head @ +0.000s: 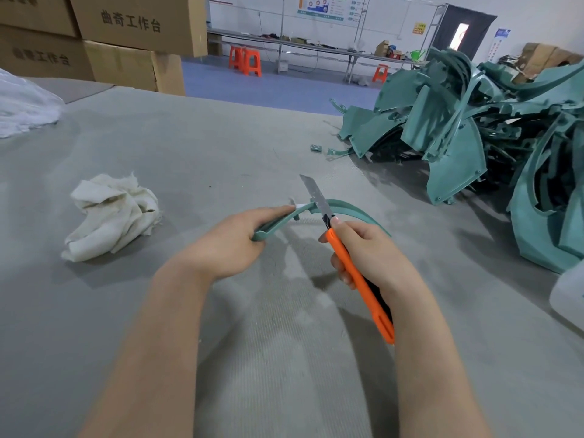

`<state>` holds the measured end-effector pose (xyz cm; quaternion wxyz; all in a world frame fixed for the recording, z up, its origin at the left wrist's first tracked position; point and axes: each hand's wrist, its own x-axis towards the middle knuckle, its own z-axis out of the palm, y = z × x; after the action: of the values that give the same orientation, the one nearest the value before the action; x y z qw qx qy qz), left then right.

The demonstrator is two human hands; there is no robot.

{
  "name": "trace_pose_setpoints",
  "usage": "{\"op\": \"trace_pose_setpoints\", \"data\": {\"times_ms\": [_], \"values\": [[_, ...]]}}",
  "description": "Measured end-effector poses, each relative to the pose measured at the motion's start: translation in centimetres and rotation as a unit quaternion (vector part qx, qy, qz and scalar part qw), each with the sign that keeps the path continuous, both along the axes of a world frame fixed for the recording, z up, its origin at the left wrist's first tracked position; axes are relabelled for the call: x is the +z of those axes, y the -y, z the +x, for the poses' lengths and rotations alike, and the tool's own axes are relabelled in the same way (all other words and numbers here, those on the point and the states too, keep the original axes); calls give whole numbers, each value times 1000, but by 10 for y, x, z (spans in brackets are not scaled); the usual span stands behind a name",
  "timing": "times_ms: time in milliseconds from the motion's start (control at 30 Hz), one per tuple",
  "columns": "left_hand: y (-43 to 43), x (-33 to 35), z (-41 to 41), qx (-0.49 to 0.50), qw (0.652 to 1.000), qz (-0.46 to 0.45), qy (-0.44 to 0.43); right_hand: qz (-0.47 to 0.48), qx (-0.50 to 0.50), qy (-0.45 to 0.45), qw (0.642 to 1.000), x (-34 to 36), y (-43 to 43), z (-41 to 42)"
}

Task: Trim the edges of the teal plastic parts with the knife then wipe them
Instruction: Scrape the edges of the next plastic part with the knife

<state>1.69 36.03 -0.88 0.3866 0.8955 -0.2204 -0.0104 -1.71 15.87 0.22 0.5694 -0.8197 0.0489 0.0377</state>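
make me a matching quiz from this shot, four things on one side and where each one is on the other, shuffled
Things:
1. knife
2. cloth
3. curved part
4. pile of teal parts

Places:
a. held in the left hand
b. heaped at the far right of the table
c. held in the right hand
d. lying on the table, left of both hands

Pairs: 1-c, 2-d, 3-a, 4-b

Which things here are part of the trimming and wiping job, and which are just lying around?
Part of the job: curved teal strip in left hand; orange knife in right hand; white rag; teal parts pile.

Lying about: cardboard boxes; orange stools.
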Motion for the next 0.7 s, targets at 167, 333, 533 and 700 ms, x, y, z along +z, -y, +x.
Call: {"op": "trace_pose_setpoints", "data": {"times_ms": [167,333,533,700], "values": [[0,0,0,4,1000,2,2,-13,17,-1,1000,2,1,-2],[3,1,-1,2,1000,-3,12,-15,82,7,996,3,-6,-5],[3,2,-2,0,1000,-11,10,4,102,6,995,2,-7,-4],[2,2,-2,3,1000,-7,-4,35,-12,13,999,-1,1,2]]}}
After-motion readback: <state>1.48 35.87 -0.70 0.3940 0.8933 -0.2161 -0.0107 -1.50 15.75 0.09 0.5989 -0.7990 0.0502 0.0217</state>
